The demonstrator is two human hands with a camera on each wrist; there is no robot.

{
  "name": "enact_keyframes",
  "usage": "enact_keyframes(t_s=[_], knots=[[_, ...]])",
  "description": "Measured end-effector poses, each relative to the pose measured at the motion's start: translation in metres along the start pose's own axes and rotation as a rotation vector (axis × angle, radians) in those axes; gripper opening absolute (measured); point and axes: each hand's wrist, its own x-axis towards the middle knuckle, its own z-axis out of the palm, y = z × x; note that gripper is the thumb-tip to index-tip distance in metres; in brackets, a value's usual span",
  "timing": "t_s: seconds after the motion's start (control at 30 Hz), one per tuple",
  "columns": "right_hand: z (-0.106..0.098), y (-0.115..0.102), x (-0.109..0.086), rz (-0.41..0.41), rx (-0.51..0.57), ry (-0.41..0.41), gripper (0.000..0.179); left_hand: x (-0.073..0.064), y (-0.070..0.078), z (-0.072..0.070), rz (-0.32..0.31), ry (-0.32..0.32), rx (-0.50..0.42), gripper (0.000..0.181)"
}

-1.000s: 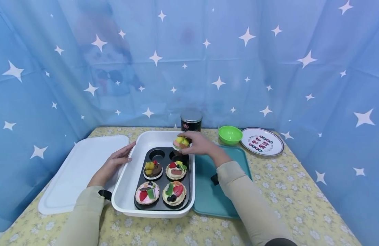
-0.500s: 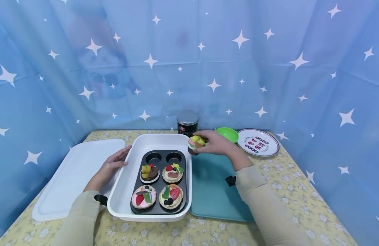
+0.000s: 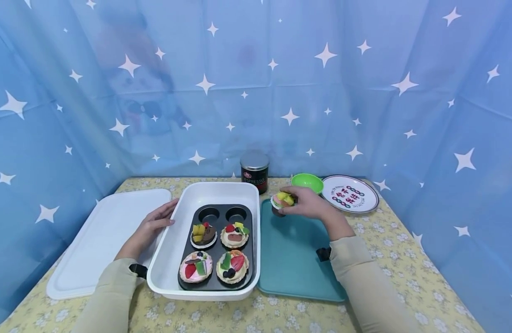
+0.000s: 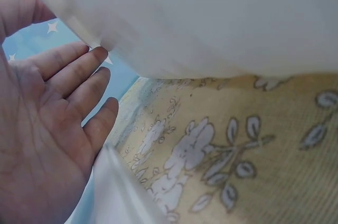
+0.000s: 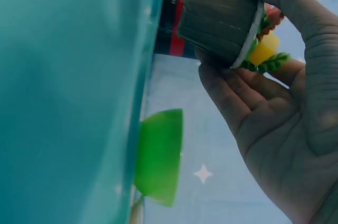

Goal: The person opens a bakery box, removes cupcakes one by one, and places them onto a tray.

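Note:
My right hand (image 3: 307, 202) pinches a fruit-topped cupcake (image 3: 281, 203) above the far part of the teal tray (image 3: 299, 259). In the right wrist view the cupcake's brown ribbed base (image 5: 219, 18) sits between thumb and fingers. My left hand (image 3: 149, 229) is at the left wall of a deep white pan (image 3: 161, 259); the left wrist view shows its fingers (image 4: 90, 89) straight, fingertips at the pan's outside. Inside the pan lies a black muffin tin (image 3: 214, 252). It bears a chocolate cupcake (image 3: 204, 235) and three fruit tarts (image 3: 233, 267); its two far cups are vacant.
A flat white tray (image 3: 94, 245) lies left of the pan, partly behind the left arm. Behind the teal tray stand a black espresso tin (image 3: 254, 173), a green bowl (image 3: 307, 181) and a patterned white plate (image 3: 350, 194). A flowered cloth (image 3: 389, 263) covers the table.
My right hand has carried the cupcake from the muffin tin's far right cup, rightward over the pan's rim, to above the teal tray. The left hand stays at the pan's left side.

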Motion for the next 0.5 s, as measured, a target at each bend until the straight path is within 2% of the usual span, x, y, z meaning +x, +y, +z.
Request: enact_keyframes(t_s=[0.17,0.5], knots=[[0.009,0.004,0.004,0.007,-0.016,-0.037,0.075,0.000,0.000,0.001,-0.013,0.006,0.012,0.068],[0.020,0.013,0.008,0.002,-0.067,-0.020,0.078,0.000,0.003,0.001,-0.025,0.011,0.005,0.067]])
